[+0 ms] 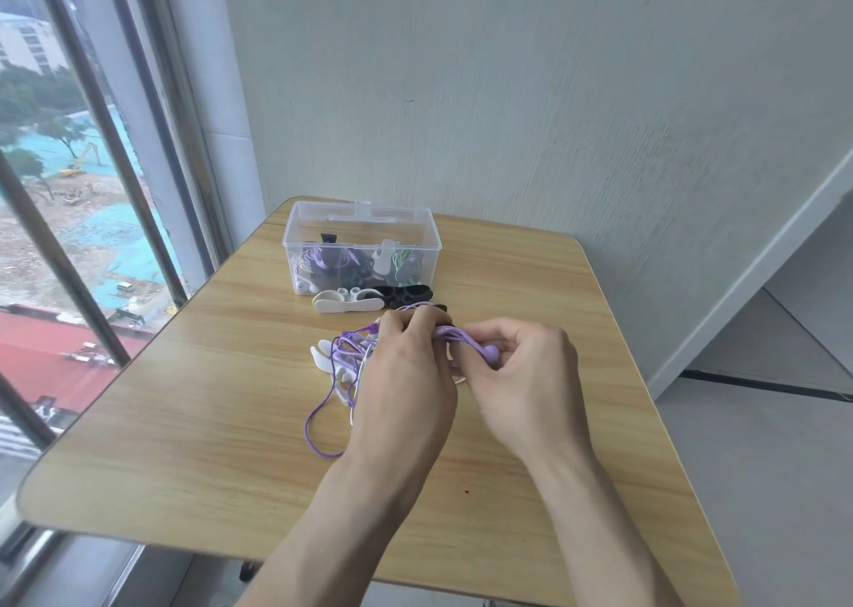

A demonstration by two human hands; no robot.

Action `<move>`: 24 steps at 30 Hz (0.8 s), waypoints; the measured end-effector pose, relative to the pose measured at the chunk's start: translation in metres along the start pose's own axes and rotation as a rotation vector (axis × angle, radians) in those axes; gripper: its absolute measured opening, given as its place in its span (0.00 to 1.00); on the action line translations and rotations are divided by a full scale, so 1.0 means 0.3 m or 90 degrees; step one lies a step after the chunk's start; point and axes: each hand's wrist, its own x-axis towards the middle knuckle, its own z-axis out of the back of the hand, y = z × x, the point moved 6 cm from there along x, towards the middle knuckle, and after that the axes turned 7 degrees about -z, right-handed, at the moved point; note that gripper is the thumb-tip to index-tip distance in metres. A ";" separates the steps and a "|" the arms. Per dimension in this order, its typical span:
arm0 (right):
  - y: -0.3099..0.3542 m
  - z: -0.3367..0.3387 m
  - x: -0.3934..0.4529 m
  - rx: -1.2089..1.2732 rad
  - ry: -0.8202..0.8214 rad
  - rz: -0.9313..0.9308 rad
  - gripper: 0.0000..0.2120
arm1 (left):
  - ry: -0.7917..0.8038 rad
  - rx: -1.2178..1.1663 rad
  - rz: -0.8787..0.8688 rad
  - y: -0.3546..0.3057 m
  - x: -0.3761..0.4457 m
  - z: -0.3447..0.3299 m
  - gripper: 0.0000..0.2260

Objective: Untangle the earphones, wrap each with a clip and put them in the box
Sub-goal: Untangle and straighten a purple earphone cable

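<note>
Purple earphones (339, 352) lie tangled with a white cable on the wooden table (207, 398); one purple loop trails toward me. My left hand (406, 375) and my right hand (521, 375) both pinch a bunched part of the purple cable between them, and a purple earbud (490, 353) sticks out by my right thumb. A clear plastic box (362, 228) stands open at the table's far side, holding several wrapped earphones. In front of it lie a white clip (346, 302) and a black clip (406, 293). More white clips (323, 357) lie under the tangle.
A grey wall rises right behind the table. A large window with dark frames runs along the left. The table's right edge drops to a grey floor.
</note>
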 end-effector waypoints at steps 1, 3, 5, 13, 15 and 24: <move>0.003 -0.006 0.000 0.005 0.021 0.018 0.08 | -0.003 -0.011 0.005 0.008 0.003 0.002 0.10; 0.010 -0.010 0.005 0.021 0.068 0.048 0.06 | -0.004 -0.040 0.005 0.022 0.009 0.008 0.10; 0.007 -0.001 0.015 0.053 0.105 0.061 0.05 | 0.013 -0.084 0.005 0.032 0.015 0.015 0.09; -0.055 0.015 0.042 0.141 0.171 0.053 0.06 | 0.132 -0.172 0.039 0.041 0.014 0.005 0.06; -0.060 0.011 0.043 0.142 0.179 0.059 0.07 | 0.153 -0.173 0.039 0.043 0.013 0.005 0.06; -0.085 0.023 0.041 0.146 0.233 0.028 0.09 | 0.201 -0.167 0.078 0.038 -0.002 -0.009 0.03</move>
